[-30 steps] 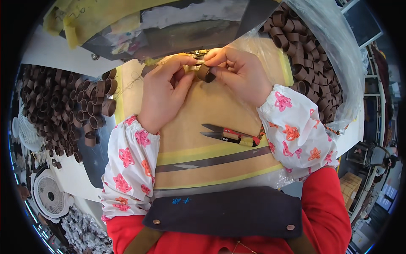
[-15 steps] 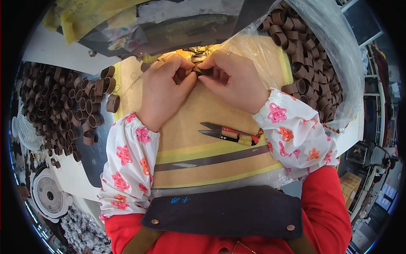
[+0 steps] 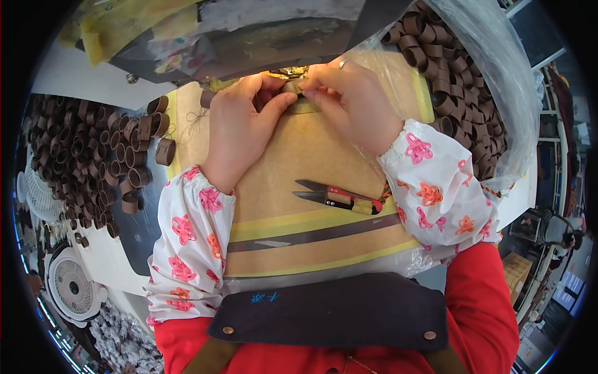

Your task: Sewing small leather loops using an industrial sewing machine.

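Observation:
Under the sewing machine's lit presser foot (image 3: 295, 72), a small brown strip loop (image 3: 291, 86) is gripped from both sides. My left hand (image 3: 248, 121) is closed, thumb and fingers pinching its left part. On the other side, my right hand (image 3: 358, 103) pinches its right edge between thumb and fingers. The fingers hide much of the piece, and where the needle meets it cannot be made out. Below my hands, thread snips (image 3: 339, 197) with black blades and a red and yellow handle lie untouched on the tan work surface (image 3: 299, 156).
Many brown loops (image 3: 81, 149) are heaped on the left, with one single loop (image 3: 206, 98) beside my left hand. More loops (image 3: 455, 87) fill a clear plastic bag (image 3: 507, 81) at the right. The dark machine body (image 3: 249, 43) overhangs the far side. A fan (image 3: 73, 285) stands lower left.
My right hand has shifted slightly up and right, and its fingertips are farther from my left hand's. The brown piece sits closer to the presser foot. The snips stay put.

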{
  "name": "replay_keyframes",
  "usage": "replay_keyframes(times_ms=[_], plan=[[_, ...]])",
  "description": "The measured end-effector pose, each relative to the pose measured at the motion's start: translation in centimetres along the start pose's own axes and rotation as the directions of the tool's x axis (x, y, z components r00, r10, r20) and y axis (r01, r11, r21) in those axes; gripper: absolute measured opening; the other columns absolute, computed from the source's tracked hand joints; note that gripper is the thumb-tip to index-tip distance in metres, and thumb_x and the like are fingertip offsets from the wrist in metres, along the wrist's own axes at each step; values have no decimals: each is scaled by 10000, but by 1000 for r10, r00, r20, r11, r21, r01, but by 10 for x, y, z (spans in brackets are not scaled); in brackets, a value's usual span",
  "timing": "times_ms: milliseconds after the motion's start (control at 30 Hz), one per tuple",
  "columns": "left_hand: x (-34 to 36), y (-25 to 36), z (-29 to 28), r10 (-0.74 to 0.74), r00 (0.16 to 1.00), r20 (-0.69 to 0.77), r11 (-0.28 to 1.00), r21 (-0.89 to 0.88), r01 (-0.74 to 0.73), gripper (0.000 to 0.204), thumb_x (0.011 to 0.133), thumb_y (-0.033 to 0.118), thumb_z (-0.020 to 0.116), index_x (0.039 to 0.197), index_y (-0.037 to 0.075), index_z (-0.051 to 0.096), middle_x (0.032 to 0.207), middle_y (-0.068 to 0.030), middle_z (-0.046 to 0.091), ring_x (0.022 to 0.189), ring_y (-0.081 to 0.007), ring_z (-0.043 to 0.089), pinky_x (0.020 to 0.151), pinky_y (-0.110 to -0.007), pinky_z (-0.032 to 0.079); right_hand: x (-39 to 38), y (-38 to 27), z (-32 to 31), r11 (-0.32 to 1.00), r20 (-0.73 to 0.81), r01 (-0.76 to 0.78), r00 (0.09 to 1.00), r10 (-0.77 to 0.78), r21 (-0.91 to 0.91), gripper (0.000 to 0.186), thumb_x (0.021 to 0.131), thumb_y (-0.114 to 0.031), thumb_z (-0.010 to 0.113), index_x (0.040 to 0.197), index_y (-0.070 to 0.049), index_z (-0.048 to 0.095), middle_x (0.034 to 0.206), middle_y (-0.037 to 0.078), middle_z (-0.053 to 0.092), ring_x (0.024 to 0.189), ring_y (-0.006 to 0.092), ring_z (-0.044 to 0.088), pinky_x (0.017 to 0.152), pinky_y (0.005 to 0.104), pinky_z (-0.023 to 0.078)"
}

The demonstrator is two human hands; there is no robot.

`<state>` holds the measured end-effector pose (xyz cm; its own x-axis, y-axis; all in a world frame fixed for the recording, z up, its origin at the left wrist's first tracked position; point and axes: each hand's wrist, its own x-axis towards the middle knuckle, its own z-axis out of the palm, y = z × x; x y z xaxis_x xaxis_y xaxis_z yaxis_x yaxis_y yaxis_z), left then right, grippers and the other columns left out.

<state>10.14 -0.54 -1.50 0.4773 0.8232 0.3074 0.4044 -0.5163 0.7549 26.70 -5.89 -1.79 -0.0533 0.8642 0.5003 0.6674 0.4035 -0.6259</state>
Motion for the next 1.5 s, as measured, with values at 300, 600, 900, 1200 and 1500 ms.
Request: replay_keyframes(times_ms=[300,600,900,1200,1500], plan=[[5,-1,3,-167,986,25,985,53,166,251,743,202,682,861,-16,649,691,-81,650,613,-92,588,583,-224,447,10,6,1,996,34,-30,999,33,-83,113,737,-104,632,799,-10,647,551,102,520,535,198,484,508,306,380],[8,-6,2,-121,991,60,991,69,116,262,753,237,668,836,-10,639,640,-67,628,564,-109,568,534,-242,430,8,1,1,974,11,-46,999,50,-222,112,722,-130,644,773,-31,650,578,95,508,542,218,514,510,331,386],[8,-15,2,-109,992,70,992,71,104,232,776,210,652,827,-15,624,612,-27,591,538,-57,498,505,-218,389,12,0,2,967,71,-90,991,110,-240,118,712,-164,633,716,-50,601,657,92,558,600,247,547,548,353,418],[7,-17,3,-80,995,56,996,53,77,178,779,135,645,845,-26,607,609,33,521,548,-19,446,496,-179,353,12,4,3,970,63,-41,996,58,-241,133,720,-193,644,747,-65,622,633,88,539,583,228,552,535,337,413],[9,-10,4,-55,997,52,997,55,52,256,751,234,657,825,-9,629,630,-90,611,546,-174,584,530,-282,439,7,8,2,987,37,-53,998,59,-153,124,724,-135,648,763,-31,592,694,74,537,579,198,522,534,302,410]])
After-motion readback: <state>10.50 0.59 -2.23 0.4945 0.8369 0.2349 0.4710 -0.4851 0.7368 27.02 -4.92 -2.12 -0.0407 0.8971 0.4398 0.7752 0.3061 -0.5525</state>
